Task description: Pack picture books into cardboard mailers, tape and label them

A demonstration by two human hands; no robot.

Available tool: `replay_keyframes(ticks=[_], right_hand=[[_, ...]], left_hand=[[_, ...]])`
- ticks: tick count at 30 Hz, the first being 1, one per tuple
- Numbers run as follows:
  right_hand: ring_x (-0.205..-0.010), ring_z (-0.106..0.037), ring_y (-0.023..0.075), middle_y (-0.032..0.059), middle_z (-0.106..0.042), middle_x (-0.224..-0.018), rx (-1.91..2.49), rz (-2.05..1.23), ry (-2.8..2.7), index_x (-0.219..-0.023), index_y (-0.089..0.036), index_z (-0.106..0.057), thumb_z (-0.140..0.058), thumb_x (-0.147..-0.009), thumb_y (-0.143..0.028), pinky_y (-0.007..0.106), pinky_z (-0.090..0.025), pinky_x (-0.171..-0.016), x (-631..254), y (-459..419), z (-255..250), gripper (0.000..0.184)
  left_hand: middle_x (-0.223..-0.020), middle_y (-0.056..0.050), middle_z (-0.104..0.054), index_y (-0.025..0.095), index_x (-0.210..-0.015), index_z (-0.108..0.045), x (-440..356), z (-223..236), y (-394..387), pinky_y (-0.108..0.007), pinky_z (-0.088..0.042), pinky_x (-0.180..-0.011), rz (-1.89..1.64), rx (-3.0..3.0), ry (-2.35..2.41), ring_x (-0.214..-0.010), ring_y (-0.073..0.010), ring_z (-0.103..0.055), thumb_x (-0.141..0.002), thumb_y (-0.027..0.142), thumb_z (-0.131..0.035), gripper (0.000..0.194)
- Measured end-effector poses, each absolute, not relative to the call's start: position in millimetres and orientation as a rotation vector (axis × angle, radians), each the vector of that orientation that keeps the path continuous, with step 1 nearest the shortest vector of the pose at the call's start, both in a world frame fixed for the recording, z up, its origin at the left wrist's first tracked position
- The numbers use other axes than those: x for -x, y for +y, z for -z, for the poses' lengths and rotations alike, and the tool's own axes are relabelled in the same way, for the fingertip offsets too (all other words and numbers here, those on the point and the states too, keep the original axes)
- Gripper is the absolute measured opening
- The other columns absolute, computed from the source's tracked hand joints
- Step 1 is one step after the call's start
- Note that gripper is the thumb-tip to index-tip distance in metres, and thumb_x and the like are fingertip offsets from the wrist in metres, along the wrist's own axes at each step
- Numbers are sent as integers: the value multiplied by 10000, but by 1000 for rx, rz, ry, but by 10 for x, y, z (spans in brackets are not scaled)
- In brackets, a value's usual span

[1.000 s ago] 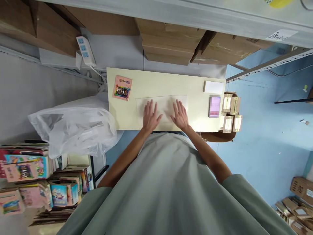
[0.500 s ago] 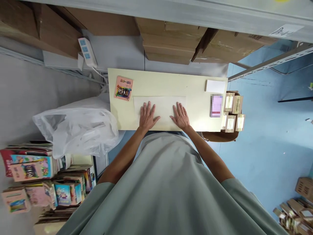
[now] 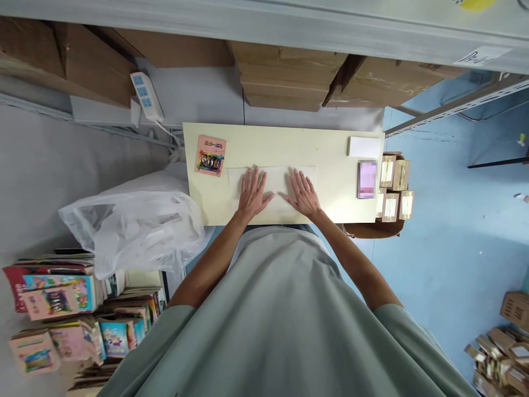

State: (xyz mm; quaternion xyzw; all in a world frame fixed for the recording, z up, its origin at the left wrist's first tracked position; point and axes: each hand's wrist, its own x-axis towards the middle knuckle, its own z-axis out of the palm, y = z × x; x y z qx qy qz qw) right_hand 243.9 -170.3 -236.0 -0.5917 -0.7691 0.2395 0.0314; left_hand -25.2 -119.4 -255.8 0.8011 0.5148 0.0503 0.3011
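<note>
The sheet of white paper (image 3: 278, 177) lies flat on the pale tabletop (image 3: 268, 144), between its middle and the edge nearest me. My left hand (image 3: 252, 196) rests palm down on the left part of it, and my right hand (image 3: 305, 196) on the right part. Neither grips anything: the fingers are spread and the hands are apart, with a strip of paper showing between them. Compared with half a second ago, my thumbs point inward with a narrower gap between them; the paper is flat under both palms, which I judge keeps it steady.

Out to my left, the pink booklet (image 3: 210, 155) lies near the far corner. On my right are a flat white box (image 3: 364, 146) and, just on the near side of it, a purple thing (image 3: 367, 179) too blurred to make out.

Beyond the tabletop's right end sit small cartons (image 3: 389, 171). Off the left end is a white plastic bag (image 3: 144, 220), with stacked books (image 3: 58, 300) nearer me, and a power strip (image 3: 146, 96) lies farther back.
</note>
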Motion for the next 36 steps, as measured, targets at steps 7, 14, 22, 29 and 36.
replay_keyframes(ticks=[7,14,22,29,36], right_hand=[[-1808,-94,326,115,-154,-1925,1707,-867,-2473,-1835,-177,-296,-389,-1138,-769,582,-112,-1473,-1964,-1415,2435,919],[-1803,-98,389,162,-155,-1920,2037,-757,-2300,-1814,-164,-354,-455,-1108,-801,647,-151,-1448,-2685,-1838,2401,957],[-1787,-168,423,219,-181,-1901,2116,-723,-2305,-1801,-101,-372,-412,-1108,-807,669,-177,-1436,-2815,-1975,2316,991],[-1795,-127,419,207,-146,-1912,2100,-776,-2272,-1821,-112,-328,-486,-1085,-805,653,-154,-1449,-2481,-2005,2156,1023],[-1799,-122,397,226,-157,-1911,2013,-810,-2272,-1828,-84,-286,-424,-1104,-810,611,-160,-1455,-2216,-2079,2080,1034]], left_hand=[[-1918,-146,-197,220,-1789,-430,315,2612,-994,-666,-12,-1441,-151,-2088,1241,-1803,-382,-11,-1093,730,-472,864],[-1914,-178,-186,198,-1776,-457,794,2593,-1010,-657,-31,-1439,-116,-2092,1277,-1800,-394,1,-1089,747,-475,879],[-1908,-188,-219,188,-1760,-480,833,2475,-1036,-663,-14,-1437,-117,-2044,1267,-1800,-400,-28,-1094,717,-483,850],[-1877,-256,-275,150,-1784,-395,1177,2227,-686,-722,-166,-1402,-256,-1861,1835,-1758,-486,-193,-1105,675,-487,863],[-1532,-333,-632,108,-1419,-690,1618,2324,-128,-749,-404,-1258,-83,-1404,2300,-1503,-550,-522,-901,472,-856,655]])
